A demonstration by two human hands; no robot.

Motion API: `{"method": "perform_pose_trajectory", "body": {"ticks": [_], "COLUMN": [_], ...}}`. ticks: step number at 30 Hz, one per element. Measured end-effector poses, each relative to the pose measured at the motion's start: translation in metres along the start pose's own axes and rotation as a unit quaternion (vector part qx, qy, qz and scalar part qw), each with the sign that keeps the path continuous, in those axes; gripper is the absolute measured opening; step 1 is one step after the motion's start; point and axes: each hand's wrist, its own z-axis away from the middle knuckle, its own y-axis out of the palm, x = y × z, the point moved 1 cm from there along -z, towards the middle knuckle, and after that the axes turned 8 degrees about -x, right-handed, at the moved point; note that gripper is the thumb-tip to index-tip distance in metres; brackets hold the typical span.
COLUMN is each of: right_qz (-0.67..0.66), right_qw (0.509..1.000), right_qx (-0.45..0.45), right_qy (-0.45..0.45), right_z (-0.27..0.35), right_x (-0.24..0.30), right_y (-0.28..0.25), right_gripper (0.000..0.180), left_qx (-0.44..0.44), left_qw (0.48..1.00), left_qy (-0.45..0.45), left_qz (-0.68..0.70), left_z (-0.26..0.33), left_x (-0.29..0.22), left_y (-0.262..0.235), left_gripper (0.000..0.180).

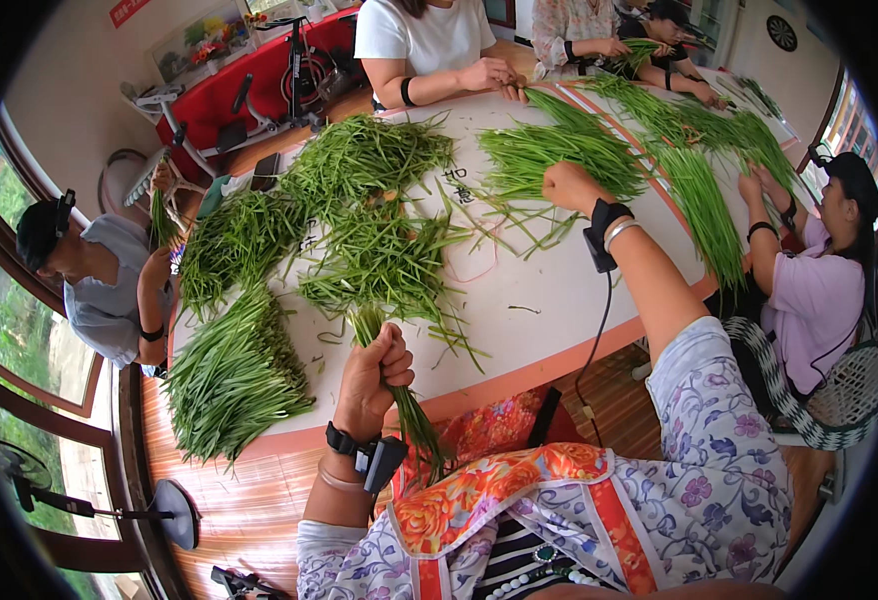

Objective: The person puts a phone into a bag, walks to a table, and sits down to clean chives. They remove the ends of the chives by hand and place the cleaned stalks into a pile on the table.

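- The left hand was shut tight around a bunch of green stalks. It held the bunch near the bottom ends.
- The tops of that bunch fanned out above the hand, over the white table. The bottom ends hung down below the hand, past the table edge.
- The right hand was stretched far out in front. Its fingers were curled down on a loose pile of stalks. The picture could not show if it had grabbed any yet.
- A big neat heap lay just to the left of the left hand. More green piles covered the table beyond it.
- Other people sat around the table with stalks in their own hands.
- Things could have gone wrong from there. The bunch was fat, so stalks might have slipped out of the fist and fallen on the floor if the grip went loose.
- The right arm reached a long way. It might have dragged loose stalks off the pile and mixed them up.
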Motion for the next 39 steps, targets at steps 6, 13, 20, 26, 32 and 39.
{"method": "perform_pose_trajectory", "body": {"ticks": [6, 13, 20, 26, 32, 39], "right_qz": [0.058, 0.031, -0.372, -0.493, -0.541, -0.497], "right_qw": [0.995, 0.998, 0.920, 0.850, 0.813, 0.853], "right_qx": [0.000, -0.008, 0.120, 0.176, 0.211, 0.123], "right_qy": [0.076, 0.057, 0.041, 0.050, -0.043, -0.100], "right_z": [0.000, -0.011, -0.013, 0.020, 0.074, 0.129], "right_x": [0.007, -0.006, -0.021, 0.036, 0.128, 0.207], "right_y": [0.006, 0.030, -0.005, -0.026, -0.009, 0.017], "right_gripper": [0.018, 0.012, 0.017, 0.015, 0.007, 0.010], "left_qx": [-0.048, -0.064, -0.041, -0.014, -0.040, -0.063], "left_qw": [0.998, 0.998, 0.999, 1.000, 0.988, 0.978], "left_qy": [-0.013, -0.013, 0.001, 0.013, 0.115, 0.163], "left_qz": [0.038, 0.009, 0.006, 0.011, 0.091, 0.116], "left_z": [-0.017, -0.019, -0.017, -0.022, -0.040, -0.034], "left_x": [0.003, 0.002, -0.002, 0.000, 0.003, 0.012], "left_y": [-0.010, -0.004, 0.004, 0.011, 0.021, 0.017], "left_gripper": [0.018, 0.019, 0.017, 0.015, 0.034, 0.032]}}
